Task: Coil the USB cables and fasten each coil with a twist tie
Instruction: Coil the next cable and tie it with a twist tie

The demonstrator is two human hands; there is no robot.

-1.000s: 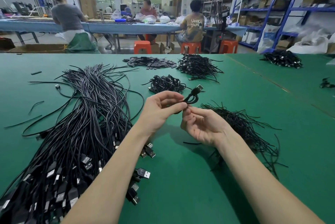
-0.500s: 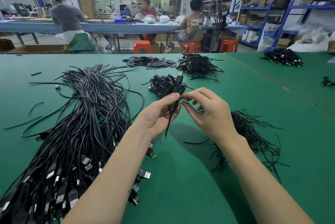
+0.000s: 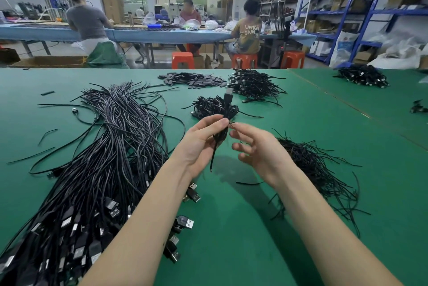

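My left hand [image 3: 201, 139] grips a coiled black USB cable [image 3: 224, 123] upright above the green table; its plug points up and a thin end hangs below my palm. My right hand [image 3: 257, 146] sits just right of the coil, fingers loosely curled, thumb and forefinger tip close to a short twist tie end at the coil's middle. Whether they pinch it is unclear. A big bundle of loose USB cables [image 3: 97, 169] lies to my left. A heap of black twist ties [image 3: 317, 169] lies right of my right hand.
A small pile of tied coils [image 3: 213, 106] lies behind my hands, a larger one [image 3: 254, 86] farther back, beside small flat black pieces [image 3: 192, 79]. Another coil pile [image 3: 362, 76] sits far right. People work at a blue bench beyond the table edge.
The coil turned from lying sideways to standing upright in my left hand. My right hand rolled palm-down over it, then drew back to the right with fingers spread.
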